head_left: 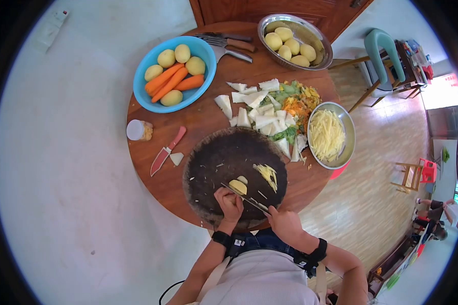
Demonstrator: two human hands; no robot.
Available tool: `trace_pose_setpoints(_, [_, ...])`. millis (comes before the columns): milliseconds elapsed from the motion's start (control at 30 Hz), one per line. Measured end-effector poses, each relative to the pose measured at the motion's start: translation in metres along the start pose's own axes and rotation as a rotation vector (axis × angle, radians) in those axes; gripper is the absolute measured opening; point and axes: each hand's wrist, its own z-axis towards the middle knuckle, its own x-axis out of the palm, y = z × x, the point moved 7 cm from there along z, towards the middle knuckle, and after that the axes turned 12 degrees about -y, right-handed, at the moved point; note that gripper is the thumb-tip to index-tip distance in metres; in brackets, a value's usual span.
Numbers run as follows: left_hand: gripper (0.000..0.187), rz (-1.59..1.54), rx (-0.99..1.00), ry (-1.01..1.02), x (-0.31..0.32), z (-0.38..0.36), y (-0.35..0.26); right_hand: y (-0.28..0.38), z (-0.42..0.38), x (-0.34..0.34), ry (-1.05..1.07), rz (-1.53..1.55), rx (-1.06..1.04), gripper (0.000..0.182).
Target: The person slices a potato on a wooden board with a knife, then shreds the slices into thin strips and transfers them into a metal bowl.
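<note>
My right hand (286, 224) is wrapped round the handle of a kitchen knife (249, 200), whose blade slants up and left over the dark round chopping board (213, 152). On the near side of that blade, my left hand (229, 204) is closed, fingers curled close to the steel; what lies under them is hidden. Just beyond the blade rest yellow potato pieces (238, 187). Farther right on the board is a small heap of potato strips (266, 177). Thin scraps are scattered around.
A blue basin (140, 94) holds potatoes and carrots; a steel bowl (325, 38) holds peeled potatoes. Shredded potato (326, 134) fills another bowl. White vegetable pieces (262, 109) lie beside peelings (303, 99). A red knife (168, 151), a jar (139, 130) and several knives (231, 48) share the round table.
</note>
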Motion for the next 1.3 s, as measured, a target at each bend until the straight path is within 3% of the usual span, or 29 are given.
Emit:
trace_pose_setpoints(600, [0.014, -0.025, 0.027, -0.01, 0.002, 0.001, 0.0, 0.001, 0.064, 0.079, -0.035, -0.048, -0.021, 0.021])
trace_pose_setpoints(733, [0.014, -0.026, 0.028, 0.019, 0.0, -0.001, -0.004, -0.008, 0.066, 0.068, -0.015, 0.033, -0.073, 0.022])
trace_pose_setpoints(800, [0.013, -0.042, 0.032, 0.004, 0.002, 0.003, -0.003, -0.009, 0.071, 0.051, -0.103, 0.176, -0.103, 0.022])
trace_pose_setpoints(1067, [0.013, -0.046, -0.064, -0.038, 0.0, -0.006, 0.006, 0.018, 0.014, 0.004, -0.147, 0.124, -0.125, 0.015])
trace_pose_setpoints(1300, [0.013, -0.038, -0.047, -0.047, -0.002, -0.009, 0.009, 0.01, 0.008, 0.017, -0.027, -0.056, -0.078, 0.01])
